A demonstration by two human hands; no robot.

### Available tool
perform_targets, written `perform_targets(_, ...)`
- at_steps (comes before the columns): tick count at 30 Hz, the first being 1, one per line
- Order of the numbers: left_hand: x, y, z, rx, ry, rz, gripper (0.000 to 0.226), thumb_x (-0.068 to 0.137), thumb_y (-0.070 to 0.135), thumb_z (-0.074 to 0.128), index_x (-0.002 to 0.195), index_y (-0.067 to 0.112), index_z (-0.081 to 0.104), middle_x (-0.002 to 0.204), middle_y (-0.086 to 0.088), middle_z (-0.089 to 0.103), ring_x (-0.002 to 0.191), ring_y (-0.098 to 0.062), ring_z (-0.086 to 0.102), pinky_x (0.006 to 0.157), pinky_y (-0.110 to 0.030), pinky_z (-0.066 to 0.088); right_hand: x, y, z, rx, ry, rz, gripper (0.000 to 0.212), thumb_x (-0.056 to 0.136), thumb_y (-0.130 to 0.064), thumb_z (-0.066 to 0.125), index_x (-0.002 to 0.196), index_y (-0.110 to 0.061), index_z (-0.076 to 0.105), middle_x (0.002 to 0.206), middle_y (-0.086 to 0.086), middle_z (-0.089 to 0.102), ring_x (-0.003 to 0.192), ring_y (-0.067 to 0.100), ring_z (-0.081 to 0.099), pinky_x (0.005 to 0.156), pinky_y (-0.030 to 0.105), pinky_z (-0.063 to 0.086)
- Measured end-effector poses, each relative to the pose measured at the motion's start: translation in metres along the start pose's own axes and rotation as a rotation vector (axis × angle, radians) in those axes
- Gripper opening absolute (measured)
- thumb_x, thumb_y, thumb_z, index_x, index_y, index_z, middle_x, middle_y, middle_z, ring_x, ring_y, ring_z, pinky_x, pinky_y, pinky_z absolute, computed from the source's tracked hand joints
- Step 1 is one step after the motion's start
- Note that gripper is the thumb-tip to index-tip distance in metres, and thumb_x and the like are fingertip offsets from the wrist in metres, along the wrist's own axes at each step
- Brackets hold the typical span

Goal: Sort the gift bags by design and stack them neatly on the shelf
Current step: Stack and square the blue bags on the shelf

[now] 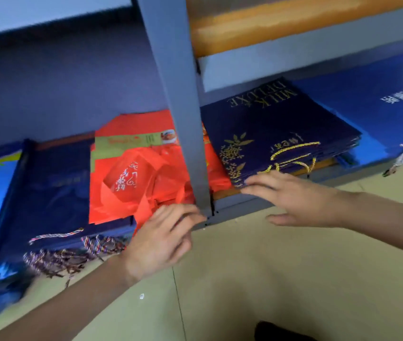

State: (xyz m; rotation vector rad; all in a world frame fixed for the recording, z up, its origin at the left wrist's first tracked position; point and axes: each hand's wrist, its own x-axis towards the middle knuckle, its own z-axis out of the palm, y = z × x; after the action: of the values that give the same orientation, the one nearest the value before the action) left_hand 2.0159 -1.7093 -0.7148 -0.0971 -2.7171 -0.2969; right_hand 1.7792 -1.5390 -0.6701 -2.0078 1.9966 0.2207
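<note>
Left to right on the low shelf: flat dark navy gift bags with braided cord handles, then crumpled red plastic bags. My left hand hovers at their front edge, fingers loosely extended, holding nothing; blur hides any contact. Past the grey metal shelf post, my right hand lies flat-fingered against the near edge of the navy "MILK DELUXE" paper bag stack. Stack's long axis runs away from me, so right hand's nearer for squaring it.

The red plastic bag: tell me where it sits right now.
In the head view the red plastic bag lies crumpled on the low shelf, left of the grey upright post, on red gift bags, just beyond the left hand.
</note>
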Motion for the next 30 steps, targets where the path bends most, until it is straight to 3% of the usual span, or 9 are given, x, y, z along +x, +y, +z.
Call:
perform_targets(5,-0.052,-0.020,-0.050,0.161,0.122,-0.454,0.043,0.080,0.023,0.047,0.122,0.018,0.049,0.122,-0.005,0.051,0.110,-0.025,0.047,0.092,-0.037,0.034,0.049,-0.063,-0.012,-0.184,0.210,-0.323,0.073,0.068,-0.031,0.078,0.134,-0.020,0.048,0.140,0.012,0.044,0.115,0.026,0.055,0.088,0.035,0.054)
perform_targets(8,-0.072,-0.038,-0.051,0.332,-0.350,-0.580,0.055,0.083,0.034,0.045,0.137,0.022,0.044,0.148,-0.012,0.035,0.135,-0.033,0.033,0.101,-0.052,0.038,0.090,-0.091,-0.024,-0.199,0.244,-0.267,0.073,0.058,-0.026,0.083,0.125,-0.015,0.057,0.138,0.023,0.044,0.114,0.034,0.057,0.078,0.035,0.057)
perform_targets(10,-0.078,-0.044,-0.046,0.291,-0.589,-0.700,0.061,0.090,0.033,0.046,0.147,0.025,0.026,0.159,-0.005,0.004,0.145,-0.027,0.005,0.113,-0.047,0.020,0.111,-0.103,-0.021,-0.205,0.158,-0.201,0.066,0.080,-0.027,0.067,0.139,-0.016,0.040,0.150,0.025,0.019,0.130,0.035,0.040,0.097,0.036,0.047)
perform_targets(14,-0.071,-0.034,-0.043,0.119,-0.226,-0.657,0.056,0.078,0.028,0.043,0.134,0.020,0.045,0.142,-0.014,0.041,0.131,-0.037,0.036,0.104,-0.051,0.034,0.114,-0.101,-0.007,-0.234,-0.023,-0.269,0.058,0.097,-0.028,0.041,0.149,-0.022,0.015,0.156,0.004,0.001,0.141,0.023,0.014,0.114,0.031,0.022)
perform_targets(16,-0.070,-0.038,-0.042,0.118,-0.107,-0.738,0.065,0.075,0.034,0.040,0.139,0.024,0.038,0.145,-0.018,0.034,0.133,-0.042,0.031,0.106,-0.052,0.030,0.097,-0.094,-0.006,-0.242,-0.058,-0.295,0.058,0.096,-0.026,0.043,0.148,-0.024,0.017,0.155,0.000,0.007,0.141,0.018,0.016,0.113,0.028,0.024)
perform_targets(18,-0.065,-0.047,-0.040,-0.030,-0.101,-1.021,0.079,0.080,0.040,0.048,0.150,0.020,0.017,0.153,-0.025,0.009,0.140,-0.042,0.016,0.113,-0.048,0.022,0.079,-0.080,-0.007,-0.252,0.034,-0.367,0.064,0.082,-0.027,0.065,0.140,-0.024,0.038,0.148,0.006,0.030,0.131,0.018,0.040,0.100,0.027,0.043)
perform_targets(21,-0.060,-0.060,-0.030,-0.265,-0.097,-1.185,0.090,0.079,0.027,0.069,0.150,0.010,0.015,0.150,-0.026,0.010,0.125,-0.039,0.044,0.104,-0.037,0.036,0.063,-0.053,0.004,-0.205,0.230,-0.403,0.066,0.053,-0.022,0.085,0.113,-0.025,0.057,0.118,-0.001,0.056,0.097,0.013,0.062,0.064,0.022,0.056)
perform_targets(26,-0.062,-0.063,-0.023,-0.317,-0.070,-1.212,0.085,0.074,0.032,0.073,0.146,0.017,0.029,0.135,-0.018,0.039,0.120,-0.034,0.046,0.101,-0.038,0.040,0.060,-0.032,0.007,-0.117,0.413,-0.398,0.038,0.071,-0.008,0.069,0.106,-0.020,0.061,0.107,-0.002,0.058,0.098,0.012,0.051,0.067,0.025,0.055)
perform_targets(30,-0.063,-0.061,-0.022,-0.326,-0.108,-1.180,0.087,0.075,0.024,0.072,0.148,0.022,0.025,0.137,-0.020,0.040,0.129,-0.034,0.040,0.104,-0.038,0.037,0.060,-0.018,0.009,-0.136,0.376,-0.358,0.037,0.069,-0.005,0.071,0.103,-0.017,0.064,0.102,-0.003,0.057,0.090,0.014,0.056,0.064,0.025,0.055)
